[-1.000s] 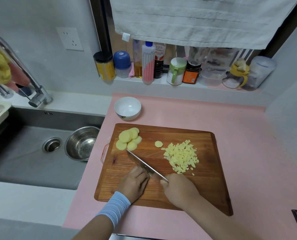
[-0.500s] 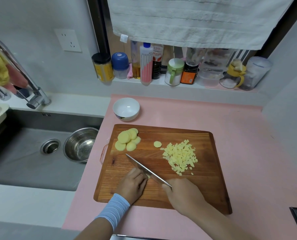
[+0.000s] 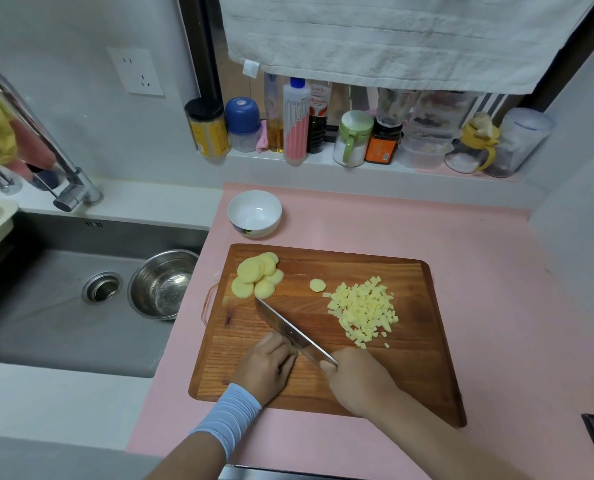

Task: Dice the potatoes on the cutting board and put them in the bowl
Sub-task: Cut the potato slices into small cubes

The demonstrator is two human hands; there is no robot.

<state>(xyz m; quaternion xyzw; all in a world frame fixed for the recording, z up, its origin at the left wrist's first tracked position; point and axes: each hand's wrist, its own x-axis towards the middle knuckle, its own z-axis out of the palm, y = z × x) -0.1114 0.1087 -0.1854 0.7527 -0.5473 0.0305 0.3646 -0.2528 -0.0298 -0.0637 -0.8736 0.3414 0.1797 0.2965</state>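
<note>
Head view, only one I've got. Wooden cutting board (image 3: 413, 368) lies on the pink counter mat (image 3: 479, 244), centre frame.

The left hand (image 3: 266, 368) sits at 6 o'clock on the board, with a light blue wristband (image 3: 228, 415) on the wrist. Its fingers are curled, knuckles against the flat of the blade, clamped down on a potato bit (image 3: 299, 353). I only see a pale sliver of it at the fingertips, the rest is hidden under the hand.

The right hand (image 3: 357, 379) is just right of it, around 5 o'clock on the board, fist wrapped round the handle of the knife (image 3: 288, 327). The handle itself is covered. The blade runs from the fist toward 10 o'clock, edge down on the board, and the tip stops just short of the slices.

Task stuff:
- The potato slices (image 3: 255, 277) are in an overlapping heap at the board's 10 o'clock corner.
- One single slice (image 3: 318, 285) lies alone near 12 o'clock, between the heap and the dice.
- The diced potato (image 3: 363, 315) is a loose pile at 2 o'clock on the board, with a few stray cubes toward 4 o'clock.
- The white bowl (image 3: 254, 227) is on the pink mat off the board, at 11 o'clock from it, close to the far edge. It's upright and I see nothing inside it.

Rest: the sink (image 3: 46, 323) is at 9 o'clock with a steel bowl (image 3: 162, 284) in it beside the drain, and the faucet (image 3: 77, 188) is at 10 o'clock. A white towel (image 3: 392, 36) hangs at 12 o'clock over a ledge of jars and bottles (image 3: 297, 123).
</note>
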